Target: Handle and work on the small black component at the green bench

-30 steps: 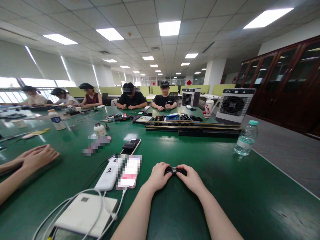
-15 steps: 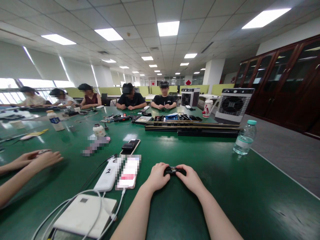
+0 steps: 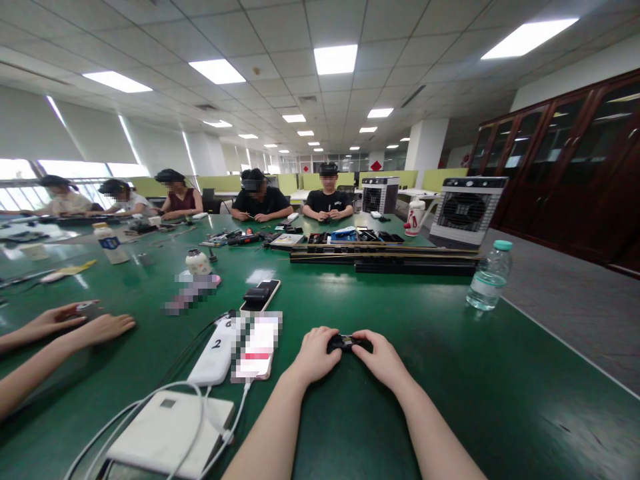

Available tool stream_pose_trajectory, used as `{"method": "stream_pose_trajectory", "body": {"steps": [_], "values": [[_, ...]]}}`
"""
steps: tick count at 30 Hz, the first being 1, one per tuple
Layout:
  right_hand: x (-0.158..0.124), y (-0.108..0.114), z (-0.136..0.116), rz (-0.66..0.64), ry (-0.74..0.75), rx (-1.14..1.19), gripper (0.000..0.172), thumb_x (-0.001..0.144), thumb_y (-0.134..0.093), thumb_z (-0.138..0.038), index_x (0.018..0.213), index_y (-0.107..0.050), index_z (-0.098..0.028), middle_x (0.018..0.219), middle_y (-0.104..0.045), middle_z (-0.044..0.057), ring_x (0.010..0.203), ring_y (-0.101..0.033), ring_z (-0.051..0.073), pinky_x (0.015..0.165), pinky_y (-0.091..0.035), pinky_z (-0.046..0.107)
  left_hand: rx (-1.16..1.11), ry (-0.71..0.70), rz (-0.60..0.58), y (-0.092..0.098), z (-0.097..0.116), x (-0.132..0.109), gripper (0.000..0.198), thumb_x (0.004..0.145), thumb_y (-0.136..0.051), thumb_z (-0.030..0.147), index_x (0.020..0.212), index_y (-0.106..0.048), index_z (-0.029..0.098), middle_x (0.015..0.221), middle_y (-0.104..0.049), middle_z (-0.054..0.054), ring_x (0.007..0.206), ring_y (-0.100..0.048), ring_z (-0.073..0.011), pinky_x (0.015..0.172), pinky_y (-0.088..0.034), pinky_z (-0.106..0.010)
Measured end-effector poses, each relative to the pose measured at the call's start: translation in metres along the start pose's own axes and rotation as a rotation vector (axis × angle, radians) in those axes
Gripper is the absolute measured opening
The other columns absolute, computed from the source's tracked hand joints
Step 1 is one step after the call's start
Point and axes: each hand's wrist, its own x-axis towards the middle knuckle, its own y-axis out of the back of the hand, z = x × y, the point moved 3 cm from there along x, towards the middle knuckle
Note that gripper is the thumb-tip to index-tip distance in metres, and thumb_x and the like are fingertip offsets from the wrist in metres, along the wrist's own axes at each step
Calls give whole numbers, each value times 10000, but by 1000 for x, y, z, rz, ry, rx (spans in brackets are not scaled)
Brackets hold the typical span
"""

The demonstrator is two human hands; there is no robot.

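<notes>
A small black device (image 3: 345, 341) with lighter parts showing in its middle is held just over the green table (image 3: 350, 427). My left hand (image 3: 317, 353) grips its left end between thumb and fingers. On the other side, my right hand (image 3: 377, 353) is closed on the right end, with the thumb near the device's middle. The fingers cover both ends, so its full shape and exact kind cannot be made out.
Left of my arms lie a lit phone (image 3: 257, 347), a white power bank (image 3: 215, 353) and a white box (image 3: 170, 433) with cables. A water bottle (image 3: 490, 277) stands right. Long black rails (image 3: 385, 257) lie ahead. A co-worker's hands (image 3: 95, 323) hold something at left.
My hands and the black device stay almost unmoved. At left, the co-worker's nearer hand has shifted slightly right and down, away from the thing in the other hand.
</notes>
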Motion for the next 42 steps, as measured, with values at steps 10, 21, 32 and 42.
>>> {"method": "stream_pose_trajectory", "body": {"steps": [10, 21, 32, 42], "values": [[1, -1, 2, -11, -9, 0, 256, 728, -580, -270, 958, -668, -203, 1022, -690, 62, 1007, -607, 221, 938, -436, 365, 12, 0, 12, 4, 3, -1, 336, 760, -542, 275, 1083, -609, 214, 1070, -633, -47, 1026, -537, -233, 907, -401, -346], [0, -1, 0, -5, 5, 8, 248, 725, -575, -265, 947, -670, -214, 1018, -696, 57, 1001, -613, 221, 937, -439, 372, 19, -7, 25, 6, 4, -1, 321, 735, -554, 274, 1039, -632, 207, 1034, -644, -45, 991, -550, -235, 870, -421, -332], [0, -1, 2, 1, 2, -1, 272, 733, -569, -261, 976, -675, -199, 1049, -693, 68, 1027, -608, 220, 961, -431, 375, -4, -6, 4, 3, 1, 0, 386, 771, -574, 333, 1133, -594, 202, 1097, -629, -56, 1052, -529, -242, 922, -397, -352], [1, -5, -2, 7, 76, -11, 232, 716, -614, -300, 919, -694, -225, 1011, -703, 54, 1008, -610, 234, 952, -433, 392, 0, -20, -11, 1, -1, -1, 353, 809, -564, 352, 1142, -593, 237, 1105, -615, -45, 1065, -515, -232, 928, -379, -348]]}}
